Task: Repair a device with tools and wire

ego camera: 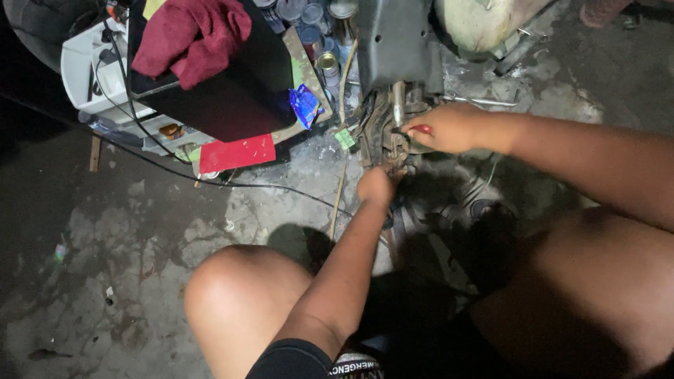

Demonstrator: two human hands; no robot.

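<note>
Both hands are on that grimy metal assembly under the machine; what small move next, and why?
Probably turn the red-handled tool a little with the right hand, since its tip sits at the dark metal assembly while the left hand braces the lower part.

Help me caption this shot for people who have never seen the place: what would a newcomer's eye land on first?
First, the two bare hands meeting at the lit middle: the right hand grips a red-handled tool against a grimy metal mechanism, the left hand just below it. Next, the dark red cloth heaped on a black board at upper left, with a red card on the cracked concrete floor under it.
</note>
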